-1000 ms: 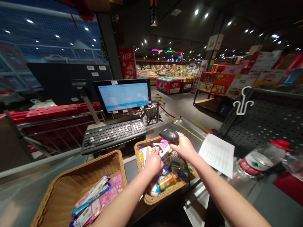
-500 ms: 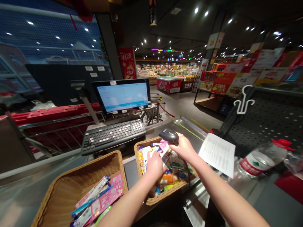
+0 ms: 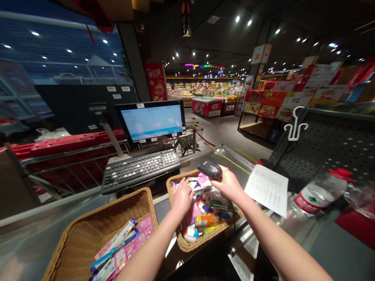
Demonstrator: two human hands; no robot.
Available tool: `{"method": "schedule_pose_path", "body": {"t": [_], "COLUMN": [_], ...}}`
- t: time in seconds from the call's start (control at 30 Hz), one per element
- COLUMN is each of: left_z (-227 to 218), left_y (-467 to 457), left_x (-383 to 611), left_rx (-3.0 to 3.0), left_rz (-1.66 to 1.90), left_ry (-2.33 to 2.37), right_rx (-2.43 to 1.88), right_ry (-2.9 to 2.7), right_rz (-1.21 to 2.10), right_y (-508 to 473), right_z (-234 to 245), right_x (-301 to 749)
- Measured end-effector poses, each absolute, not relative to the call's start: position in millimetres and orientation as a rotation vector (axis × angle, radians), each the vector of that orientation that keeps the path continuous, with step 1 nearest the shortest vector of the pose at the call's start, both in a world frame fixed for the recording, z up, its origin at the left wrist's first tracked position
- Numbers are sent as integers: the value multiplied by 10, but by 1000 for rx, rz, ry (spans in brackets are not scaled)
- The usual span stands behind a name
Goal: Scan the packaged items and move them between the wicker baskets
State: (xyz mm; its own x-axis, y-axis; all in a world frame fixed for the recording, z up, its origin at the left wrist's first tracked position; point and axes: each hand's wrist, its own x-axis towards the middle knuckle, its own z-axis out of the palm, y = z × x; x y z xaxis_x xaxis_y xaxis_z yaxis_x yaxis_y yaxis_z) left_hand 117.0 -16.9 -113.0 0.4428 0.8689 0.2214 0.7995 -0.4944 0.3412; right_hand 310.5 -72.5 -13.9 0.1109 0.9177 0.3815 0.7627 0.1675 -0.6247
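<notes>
My right hand (image 3: 227, 181) is closed around a black handheld barcode scanner (image 3: 210, 169), above the far edge of a full wicker basket (image 3: 191, 246). My left hand (image 3: 183, 197) reaches over that basket's left side, fingers spread and resting among small packaged goods. Right of its fingertips lies a white box (image 3: 201, 190). An orange bottle (image 3: 206, 219) and a green packet (image 3: 219, 201) lie nearer the basket's front and right. To the left, a second wicker basket (image 3: 84, 218) holds pink, blue and white slim packages (image 3: 121, 249).
A keyboard (image 3: 140, 168) and a lit monitor (image 3: 152, 121) stand behind the baskets. On the right are a printed paper sheet (image 3: 268, 189), a large clear bottle with a red cap (image 3: 320, 193) and a white hanger (image 3: 295, 125) on a black perforated panel.
My left hand has moved left within the full basket, uncovering the white box and more goods at the front. My right hand keeps the scanner in nearly the same place.
</notes>
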Motion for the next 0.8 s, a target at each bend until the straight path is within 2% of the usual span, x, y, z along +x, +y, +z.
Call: {"method": "schedule_pose_path", "body": {"t": [0.5,0.8], "left_z": [-569,-300], "left_y": [-120,-117], "left_x": [645,432], "left_rx": [2402,2272], "left_rz": [1174,1417], "left_ry": [1598,1680], "right_rx": [-1592,-1517], "right_ry": [-1690,-1778], "right_rz": [189,121], "right_y": [-722,-727], "right_z": [-83,-41], "right_x": [2946,2805]}}
